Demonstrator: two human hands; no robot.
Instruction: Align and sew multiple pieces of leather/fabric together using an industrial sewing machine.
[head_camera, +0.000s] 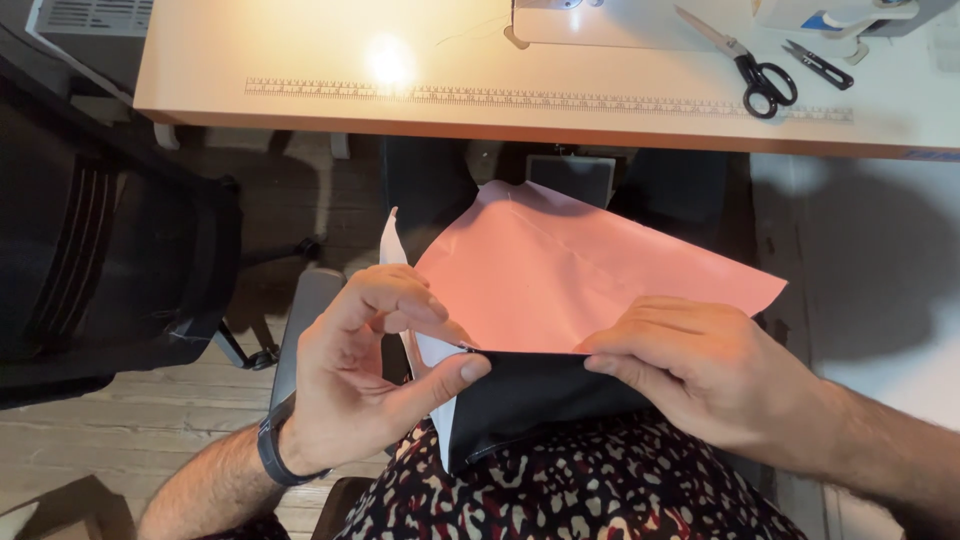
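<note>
Work table (300, 60), pale wood, printed ruler along its front edge; sewing machine base at the far side. Pink fabric piece (560, 275), black reverse, held over the lap below the table. Right hand (720, 375) and left hand (365, 385), apart, each pinching the fold edge. Black-handled scissors (750, 65); small black snips (820, 65) beside them.

The light is warm and yellow. It comes from above the table (300, 60), where a round bright spot of glare (388, 60) shines on the wood. Under the table it is dark and shadowy. A big soft shadow lies on the right wall (880, 270). The picture is sharp in the middle. The table edge bends a little.
</note>
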